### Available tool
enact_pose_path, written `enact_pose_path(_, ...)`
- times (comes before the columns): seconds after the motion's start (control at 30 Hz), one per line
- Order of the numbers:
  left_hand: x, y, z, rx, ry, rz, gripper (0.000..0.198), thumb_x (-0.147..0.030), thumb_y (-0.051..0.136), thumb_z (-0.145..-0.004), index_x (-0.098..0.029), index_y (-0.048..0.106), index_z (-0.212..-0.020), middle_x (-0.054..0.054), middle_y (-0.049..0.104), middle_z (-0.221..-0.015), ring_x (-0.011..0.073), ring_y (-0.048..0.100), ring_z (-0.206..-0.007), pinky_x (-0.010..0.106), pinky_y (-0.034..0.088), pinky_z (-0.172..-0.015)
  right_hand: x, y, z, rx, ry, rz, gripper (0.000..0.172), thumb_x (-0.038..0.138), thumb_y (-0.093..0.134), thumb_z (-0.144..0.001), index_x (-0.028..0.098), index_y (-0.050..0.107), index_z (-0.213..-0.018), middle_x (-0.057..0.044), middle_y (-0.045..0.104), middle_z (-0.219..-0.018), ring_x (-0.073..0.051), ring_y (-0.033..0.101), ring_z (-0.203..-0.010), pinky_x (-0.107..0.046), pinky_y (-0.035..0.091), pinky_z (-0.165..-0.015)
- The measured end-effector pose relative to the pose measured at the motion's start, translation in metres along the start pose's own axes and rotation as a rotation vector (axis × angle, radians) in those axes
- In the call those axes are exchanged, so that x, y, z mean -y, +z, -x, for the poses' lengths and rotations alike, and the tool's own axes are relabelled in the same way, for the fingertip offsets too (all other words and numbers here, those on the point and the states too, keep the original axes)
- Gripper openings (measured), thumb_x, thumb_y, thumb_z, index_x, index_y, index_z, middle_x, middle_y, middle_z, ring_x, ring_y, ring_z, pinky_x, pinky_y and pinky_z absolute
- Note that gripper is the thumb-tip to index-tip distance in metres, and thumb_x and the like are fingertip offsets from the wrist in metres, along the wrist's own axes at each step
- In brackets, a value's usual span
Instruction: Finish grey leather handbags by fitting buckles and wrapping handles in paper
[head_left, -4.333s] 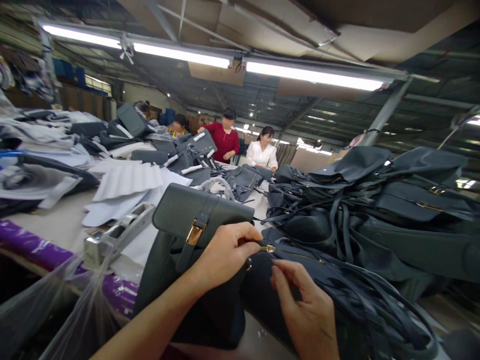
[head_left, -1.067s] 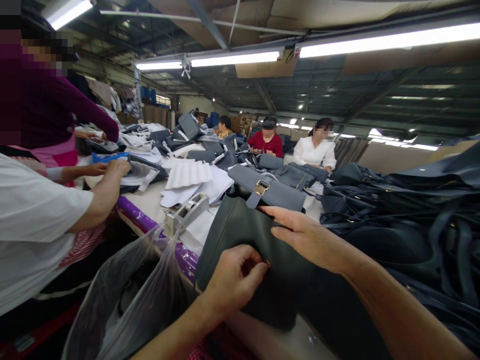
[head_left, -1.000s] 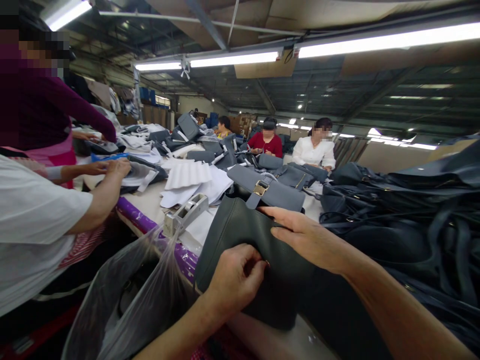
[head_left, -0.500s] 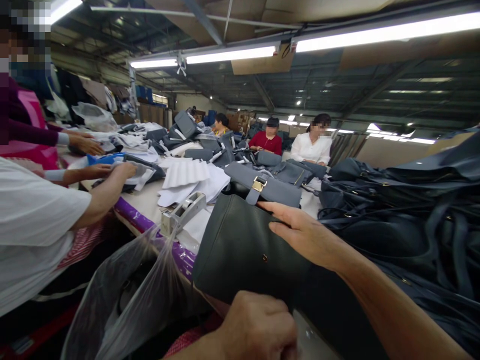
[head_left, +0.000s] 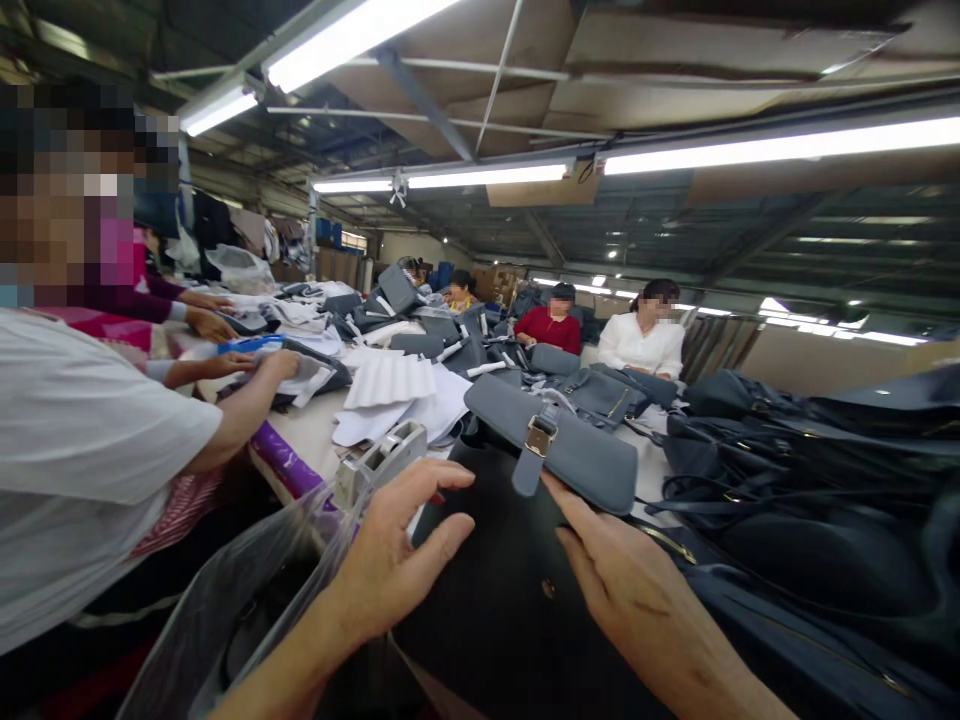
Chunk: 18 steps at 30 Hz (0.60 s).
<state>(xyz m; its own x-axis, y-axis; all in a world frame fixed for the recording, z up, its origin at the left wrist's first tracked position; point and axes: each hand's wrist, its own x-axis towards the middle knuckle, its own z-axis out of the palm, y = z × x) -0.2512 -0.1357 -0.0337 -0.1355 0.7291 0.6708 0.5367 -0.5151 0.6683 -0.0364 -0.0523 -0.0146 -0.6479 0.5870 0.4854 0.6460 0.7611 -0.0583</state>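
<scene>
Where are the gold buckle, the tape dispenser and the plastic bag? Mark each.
gold buckle (head_left: 538,437), head view, its metal face.
tape dispenser (head_left: 384,458), head view, its grey body.
plastic bag (head_left: 217,590), head view, its clear wall.

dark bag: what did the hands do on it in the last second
The left hand let go of its pinch at the stud, dropped away, then came back open to the dark bag's left edge. The right hand stayed flat on its front.

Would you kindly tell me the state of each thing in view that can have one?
handbag: flap folded shut over its top.
left hand: open, fingers spread at the handbag's edge.
right hand: open, flat on the handbag.
plastic bag: mouth open.
ceiling lights: on.
</scene>
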Motion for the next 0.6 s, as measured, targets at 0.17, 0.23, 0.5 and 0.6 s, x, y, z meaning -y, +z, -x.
enact_pose_path(0.17, 0.001, 0.018, -0.027, 0.225, -0.241, 0.275, 0.044, -0.054, 0.045, -0.092, -0.014, 0.064, -0.085, 0.003, 0.067, -0.069, 0.0131, 0.061, -0.056, 0.021, 0.044, -0.046, 0.010, 0.007, 0.010, -0.070, -0.086, 0.320, 0.051, 0.004, 0.045, -0.084, 0.019, 0.059, -0.131, -0.010, 0.076, -0.091, -0.025, 0.072, -0.072, -0.033, 0.056, -0.064)
enact_pose_path(0.23, -0.003, 0.027, -0.039, 0.321, -0.301, 0.356, 0.048, -0.058, 0.051, -0.087, -0.013, 0.063, -0.073, 0.002, 0.066, -0.060, 0.0110, 0.057, -0.048, 0.019, 0.040, -0.041, 0.018, 0.008, 0.013, -0.099, -0.143, 0.356, 0.036, 0.011, 0.047, -0.092, 0.020, 0.064, -0.122, -0.010, 0.075, -0.094, -0.023, 0.071, -0.078, -0.033, 0.055, -0.069)
enact_pose_path(0.5, 0.022, 0.077, -0.072, 0.221, -0.698, 0.508, 0.024, -0.026, 0.049, -0.090, -0.008, 0.062, -0.081, -0.013, 0.066, -0.054, 0.0021, 0.056, -0.058, 0.016, 0.042, -0.066, 0.003, 0.012, 0.033, -0.455, -0.125, 0.541, 0.029, 0.026, 0.038, -0.101, 0.026, 0.063, -0.117, -0.002, 0.064, -0.130, -0.016, 0.056, -0.121, -0.040, 0.035, -0.114)
enact_pose_path(0.6, 0.049, 0.096, -0.066, 0.265, -0.695, 0.494, 0.025, -0.032, 0.052, -0.090, -0.009, 0.060, -0.083, -0.016, 0.066, -0.057, 0.0024, 0.056, -0.065, 0.019, 0.043, -0.071, 0.003, 0.023, 0.076, -0.605, -0.115, 0.575, 0.026, 0.029, 0.049, -0.097, 0.033, 0.061, -0.120, 0.003, 0.062, -0.134, -0.016, 0.044, -0.136, -0.043, 0.030, -0.119)
